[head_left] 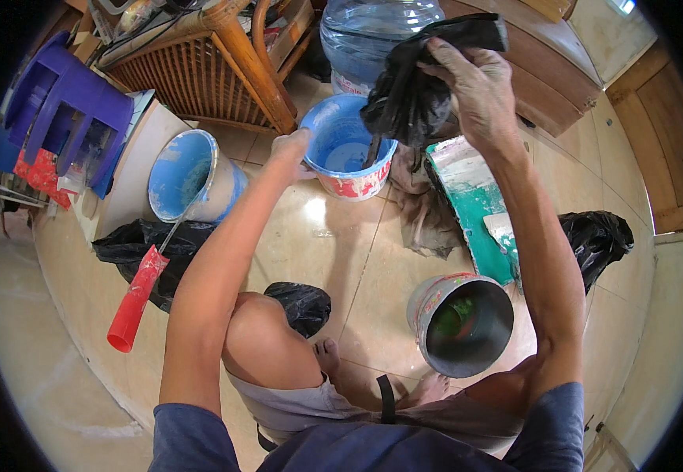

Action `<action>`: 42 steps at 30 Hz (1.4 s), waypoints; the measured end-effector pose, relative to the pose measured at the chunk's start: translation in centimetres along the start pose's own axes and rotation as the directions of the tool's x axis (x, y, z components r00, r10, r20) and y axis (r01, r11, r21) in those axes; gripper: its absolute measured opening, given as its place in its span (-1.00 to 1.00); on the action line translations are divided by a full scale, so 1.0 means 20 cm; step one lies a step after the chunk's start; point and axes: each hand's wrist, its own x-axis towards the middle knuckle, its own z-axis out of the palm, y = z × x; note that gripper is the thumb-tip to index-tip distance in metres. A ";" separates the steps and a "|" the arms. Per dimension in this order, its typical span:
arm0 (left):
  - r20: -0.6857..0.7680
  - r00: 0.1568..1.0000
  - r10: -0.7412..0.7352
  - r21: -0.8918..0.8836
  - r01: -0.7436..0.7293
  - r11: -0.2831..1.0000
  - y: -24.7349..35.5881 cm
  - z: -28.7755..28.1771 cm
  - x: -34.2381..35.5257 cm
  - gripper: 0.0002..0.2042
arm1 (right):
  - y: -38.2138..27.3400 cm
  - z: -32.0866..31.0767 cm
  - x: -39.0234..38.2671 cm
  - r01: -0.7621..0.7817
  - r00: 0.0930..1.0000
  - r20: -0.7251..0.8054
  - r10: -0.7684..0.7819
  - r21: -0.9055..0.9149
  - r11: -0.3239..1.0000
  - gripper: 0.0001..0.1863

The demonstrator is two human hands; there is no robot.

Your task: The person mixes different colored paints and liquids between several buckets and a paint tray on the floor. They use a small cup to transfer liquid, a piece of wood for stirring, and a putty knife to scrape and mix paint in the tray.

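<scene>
My right hand (pixel 479 90) is raised over the far side of the floor, its fingers closed on a bunched black plastic bag (pixel 416 94). The bag hangs partly over a blue bucket (pixel 327 126) with a red and white label. A dark strip below the bag reaches the bucket's inside; I cannot tell whether it belongs to the bag. At the bucket's left rim my left hand (pixel 293 157) grips the edge. White smears and a shallow pale blue layer show inside. Crumpled grey cloth (pixel 428 220) lies just right of the bucket.
Left stands another blue bucket (pixel 231 193), with a red-handled tool (pixel 138 299) by it. Right are a green paint tray (pixel 467 197) and a grey bucket (pixel 467 342). Black bags (pixel 593 244) lie about. Behind are a water jug (pixel 349 39), wicker furniture (pixel 192 79) and purple stools (pixel 58 102).
</scene>
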 end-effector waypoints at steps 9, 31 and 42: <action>0.084 0.996 -0.040 0.068 0.034 0.997 0.02 -0.08 0.05 -0.79 | -0.04 -0.25 -0.04 -0.126 0.990 -0.071 0.120 -0.081 0.989 -0.84; 0.521 0.852 -0.048 0.305 -0.133 0.943 -0.03 -0.16 0.02 -0.79 | -0.34 -0.65 -0.12 -0.115 0.989 0.018 0.146 -0.523 0.845 -0.77; 0.405 0.914 0.006 0.362 -0.166 0.917 -0.03 -0.17 0.03 -0.82 | -0.19 -0.84 -0.19 -0.240 0.959 0.034 0.280 -0.420 0.875 -0.78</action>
